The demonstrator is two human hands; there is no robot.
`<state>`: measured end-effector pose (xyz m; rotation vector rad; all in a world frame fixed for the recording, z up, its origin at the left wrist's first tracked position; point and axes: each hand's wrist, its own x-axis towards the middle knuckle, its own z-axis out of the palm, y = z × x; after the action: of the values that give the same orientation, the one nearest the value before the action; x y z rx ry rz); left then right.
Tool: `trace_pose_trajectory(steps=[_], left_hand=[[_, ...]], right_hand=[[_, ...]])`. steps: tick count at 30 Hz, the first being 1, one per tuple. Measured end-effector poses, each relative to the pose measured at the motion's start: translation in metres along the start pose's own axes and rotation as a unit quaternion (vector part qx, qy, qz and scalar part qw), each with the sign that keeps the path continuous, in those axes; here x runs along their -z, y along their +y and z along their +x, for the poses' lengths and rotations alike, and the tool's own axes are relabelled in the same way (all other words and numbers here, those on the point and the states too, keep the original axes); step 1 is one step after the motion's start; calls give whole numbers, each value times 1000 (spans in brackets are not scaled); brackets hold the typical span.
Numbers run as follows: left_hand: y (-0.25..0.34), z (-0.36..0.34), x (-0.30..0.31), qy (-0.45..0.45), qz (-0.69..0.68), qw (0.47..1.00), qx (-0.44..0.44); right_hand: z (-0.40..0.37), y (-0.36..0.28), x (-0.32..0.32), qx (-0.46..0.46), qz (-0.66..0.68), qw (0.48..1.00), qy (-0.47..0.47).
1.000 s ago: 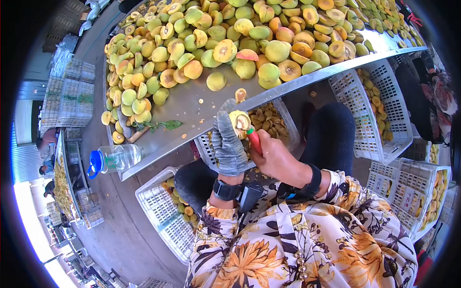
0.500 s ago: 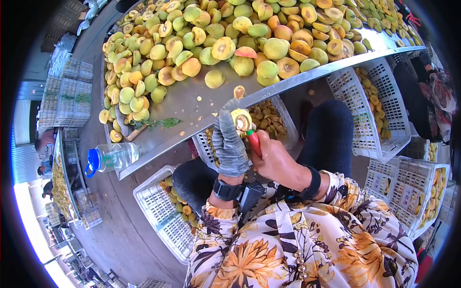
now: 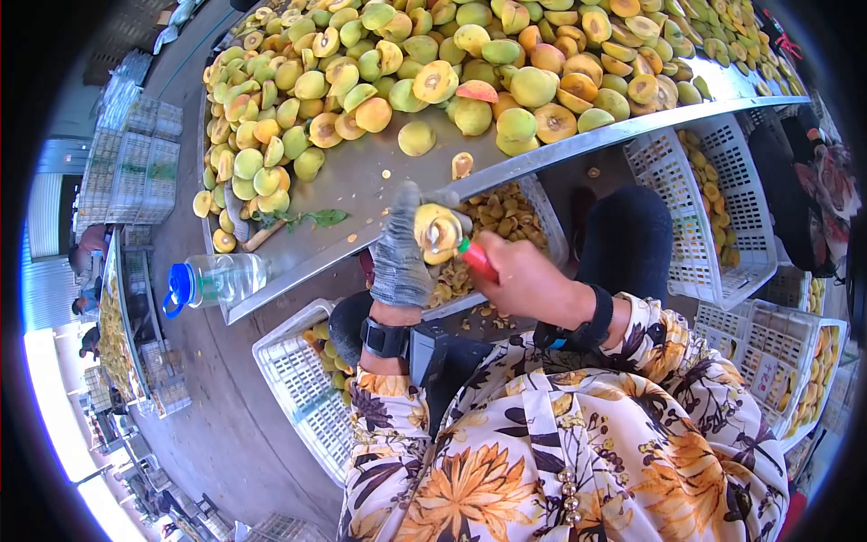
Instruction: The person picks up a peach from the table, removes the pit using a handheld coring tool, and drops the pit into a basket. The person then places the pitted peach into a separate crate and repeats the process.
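My left hand [image 3: 402,257], in a grey knit glove, holds a yellow peach half [image 3: 439,233] with its cut face and pit hollow turned up. My right hand [image 3: 533,282] is bare and closed around a small tool with a red handle [image 3: 479,260] and a green collar. The tool's tip meets the fruit's right side, and its working end is hard to make out. Below both hands stands a white crate [image 3: 553,226] holding pits and scraps. Ahead, a pile of cut peaches [image 3: 361,68] covers much of the metal table [image 3: 357,185].
The table's raised metal edge [image 3: 560,154] runs just beyond my hands. At the left corner is a water bottle [image 3: 217,280] with a blue cap. Fruit crates stand by my left knee [image 3: 307,397] and at the right [image 3: 704,208]. Another person [image 3: 826,181] sits at the far right.
Both hands have drawn slightly apart, the left moving left with the peach half. The fruit has tilted and shows more of its cut face. The tool handle has turned flatter.
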<state>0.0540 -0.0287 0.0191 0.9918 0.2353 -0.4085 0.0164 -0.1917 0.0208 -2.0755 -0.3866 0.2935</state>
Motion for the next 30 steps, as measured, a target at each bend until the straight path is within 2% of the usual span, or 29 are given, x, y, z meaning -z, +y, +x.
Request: trace_pose_trajectory(steps=[1, 3, 5, 7, 8, 9, 11, 12, 13, 15, 16, 17, 19, 20, 21, 22, 23, 25, 27, 29, 30], left_hand=[[2, -1, 1, 2, 0, 1000, -2], [6, 0, 1, 57, -49, 997, 11], [-4, 5, 7, 49, -83, 995, 29], [-14, 10, 6, 92, -97, 991, 15], [-14, 6, 9, 46, -75, 996, 33], [-20, 4, 11, 47, -76, 996, 32], [-34, 1, 12, 52, 73, 991, -94], [-34, -6, 7, 37, 251, 955, -151], [-35, -7, 4, 37, 251, 956, -150], [-37, -6, 0, 104, 25, 993, -55], [-40, -7, 3, 18, 14, 994, -108], [-40, -7, 4, 17, 14, 994, -107], [-33, -10, -1, 120, 46, 992, -4], [-31, -11, 1, 34, 235, 966, -100], [-28, -12, 5, -53, 412, 889, -191], [-16, -13, 13, -108, 206, 972, -32], [-6, -12, 19, -156, -16, 979, 129], [-10, -7, 21, -142, 12, 982, 125], [-14, -5, 16, -132, 42, 983, 122], [-12, -5, 4, -46, 46, 992, 108], [-12, -2, 2, -43, 145, 989, -2]], right_hand=[[2, -2, 5, 2, 0, 1000, -2], [4, -3, 15, 34, 14, 994, 101], [5, -4, 16, 45, -4, 993, 107], [8, -7, 13, 84, -1, 992, 94], [11, -3, 8, 105, -43, 989, 90], [12, -4, 6, 106, -42, 989, 89], [13, -5, 2, 125, -74, 983, 113], [14, -5, 1, 125, -74, 983, 113], [15, -4, 1, 116, -65, 986, 103], [14, -2, -1, 106, -57, 988, 94], [13, -1, -2, 116, -69, 988, 80], [13, 1, -3, 127, -82, 986, 65], [15, 1, 3, 112, -84, 986, 94], [17, 2, 8, 98, -85, 984, 122], [19, 8, 16, 23, -101, 988, 115], [22, 19, 25, 47, -107, 986, 120], [24, 27, 30, 70, -111, 984, 124], [22, 19, 34, 53, -62, 991, 102], [19, 1, 31, 84, 57, 994, 35], [21, -1, 27, 71, -4, 993, -99], [22, 3, 21, 76, -2, 995, -58]])
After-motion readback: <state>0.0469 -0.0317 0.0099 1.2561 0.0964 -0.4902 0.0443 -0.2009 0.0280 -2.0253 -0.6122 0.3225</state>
